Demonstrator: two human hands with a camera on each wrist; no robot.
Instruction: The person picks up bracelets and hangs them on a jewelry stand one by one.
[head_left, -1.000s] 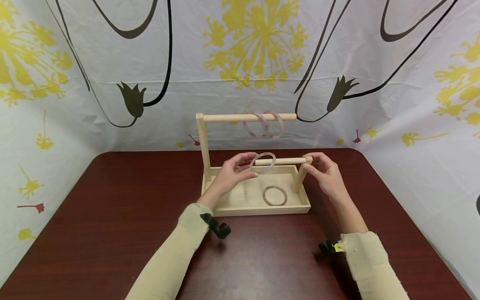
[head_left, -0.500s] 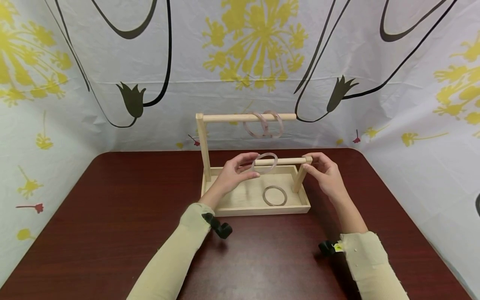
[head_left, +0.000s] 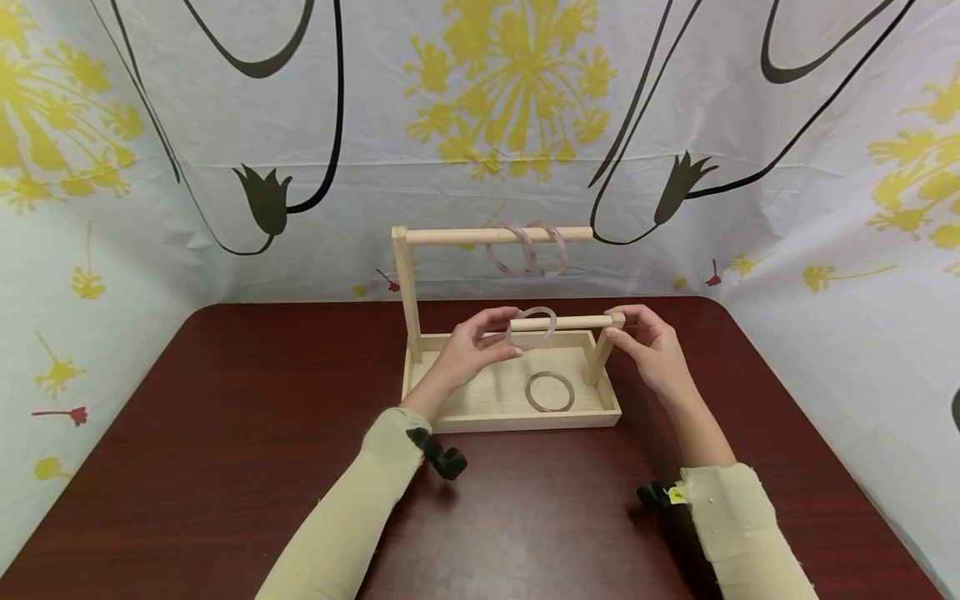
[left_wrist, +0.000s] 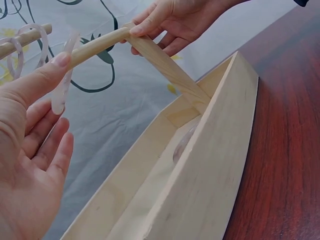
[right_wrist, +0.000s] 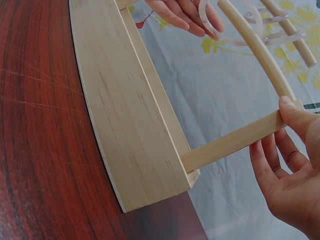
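My left hand (head_left: pixel 467 352) pinches a pale translucent bangle (left_wrist: pixel 61 95) between thumb and fingers. That bangle appears to be around the free left end of the lower wooden rod (head_left: pixel 581 322). My right hand (head_left: pixel 652 350) grips the top of the short post (right_wrist: pixel 235 141) that bears this rod, thumb on the near side. Two pinkish bangles, one of them this right-hand bangle (head_left: pixel 564 254), hang on the upper rod (head_left: pixel 450 237). Another, brownish bangle (head_left: pixel 528 392) lies flat in the wooden tray (head_left: pixel 525 423) under the rods; only a bit of it shows in the left wrist view.
The stand's tall post (head_left: pixel 409 292) rises at the tray's left end. Dark red-brown table (head_left: pixel 225 433) surrounds the stand. Behind it hangs a white cloth (head_left: pixel 360 125) with yellow and dark flower prints. Dark wrist straps sit at both sleeves.
My left hand has shifted slightly right, carrying the bangle a little further along the lower rod. The right hand stays on the post, and the stand has not moved.
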